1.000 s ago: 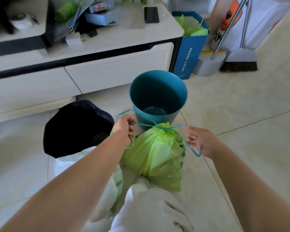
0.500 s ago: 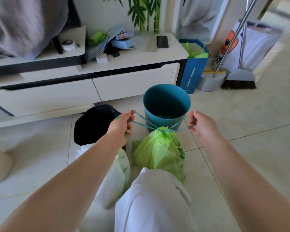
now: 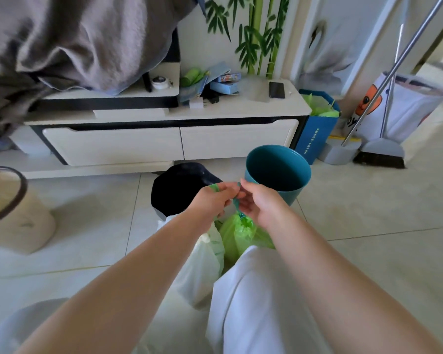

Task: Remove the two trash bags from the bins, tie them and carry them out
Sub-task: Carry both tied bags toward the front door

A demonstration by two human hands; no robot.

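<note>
A green trash bag [image 3: 237,235] sits on the floor in front of my knee, its neck gathered by a teal drawstring [image 3: 237,204]. My left hand [image 3: 212,199] and my right hand [image 3: 260,203] meet just above the bag, both pinching the drawstring. A white trash bag [image 3: 203,261] lies to the left of the green one, partly hidden by my left forearm. Behind the hands stand a teal bin [image 3: 278,172] and a black bin [image 3: 179,187], both without bags.
A white TV cabinet [image 3: 164,141] runs along the wall behind the bins. A beige bin [image 3: 13,213] stands at the left. A blue paper bag [image 3: 315,134], a dustpan and broom [image 3: 380,154] stand at the right. My white trouser leg [image 3: 253,302] fills the foreground.
My hands were spread apart pulling the drawstring taut; now they have come together above the bag's neck. The view has tilted upward, showing more of the cabinet and wall.
</note>
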